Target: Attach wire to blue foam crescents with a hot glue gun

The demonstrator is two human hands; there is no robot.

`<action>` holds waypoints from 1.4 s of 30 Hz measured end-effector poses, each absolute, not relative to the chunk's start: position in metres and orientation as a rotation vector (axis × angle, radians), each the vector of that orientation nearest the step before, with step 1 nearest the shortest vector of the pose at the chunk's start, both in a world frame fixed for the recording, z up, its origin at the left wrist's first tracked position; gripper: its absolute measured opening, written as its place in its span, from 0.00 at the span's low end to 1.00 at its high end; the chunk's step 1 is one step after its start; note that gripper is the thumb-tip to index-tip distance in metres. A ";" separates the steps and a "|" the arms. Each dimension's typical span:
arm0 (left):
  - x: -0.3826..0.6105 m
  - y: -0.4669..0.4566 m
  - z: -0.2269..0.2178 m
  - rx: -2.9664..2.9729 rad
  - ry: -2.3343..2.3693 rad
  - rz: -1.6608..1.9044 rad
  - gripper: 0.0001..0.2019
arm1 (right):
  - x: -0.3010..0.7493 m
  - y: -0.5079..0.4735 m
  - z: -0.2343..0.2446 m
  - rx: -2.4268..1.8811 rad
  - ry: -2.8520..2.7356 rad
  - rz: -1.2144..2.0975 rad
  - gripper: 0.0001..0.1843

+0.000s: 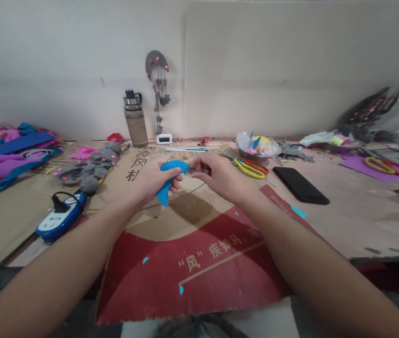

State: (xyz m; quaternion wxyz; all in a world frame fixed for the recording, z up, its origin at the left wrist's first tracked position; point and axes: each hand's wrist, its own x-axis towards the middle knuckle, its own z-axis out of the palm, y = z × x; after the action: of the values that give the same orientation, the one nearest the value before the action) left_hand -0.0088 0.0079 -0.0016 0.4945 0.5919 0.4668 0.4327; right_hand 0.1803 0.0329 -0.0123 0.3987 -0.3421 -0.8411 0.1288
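Note:
My left hand (166,176) is closed around a blue crescent-shaped piece of felt (164,192), with the thumb on top and the fingers beneath. The felt's lower tip hangs below the hand, and its upper end points toward my right hand (208,170). The right thumb and fingers are pinched together beside that upper end. Something small and thin shows at those fingertips, too fine to name. Both hands are above a red and tan cardboard sheet (199,305). Yellow-handled scissors (248,170) lie just right of my right hand.
A black phone (301,185) lies on the right. At the back stand a water bottle (136,123) and a small clock (164,139). A power strip (61,216) and colourful felt pieces (12,159) are on the left. Blue scraps (181,290) dot the cardboard.

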 end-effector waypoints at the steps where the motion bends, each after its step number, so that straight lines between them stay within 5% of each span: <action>1: -0.009 0.008 -0.002 1.445 1.138 1.049 0.08 | 0.181 0.034 -0.013 -0.846 -2.152 0.290 0.03; 24: -0.008 0.007 -0.003 1.529 1.215 0.945 0.09 | 0.178 0.030 -0.009 -0.877 -2.060 0.212 0.05; 42: -0.015 0.009 0.002 1.703 1.109 0.922 0.11 | 0.175 0.031 -0.010 -0.926 -1.784 1.102 0.10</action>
State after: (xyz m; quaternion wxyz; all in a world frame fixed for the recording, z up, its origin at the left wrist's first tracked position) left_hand -0.0146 0.0087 0.0024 0.4394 0.6853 0.4465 0.3713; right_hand 0.1749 0.0310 -0.0098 0.4121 -0.3680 -0.7091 0.4382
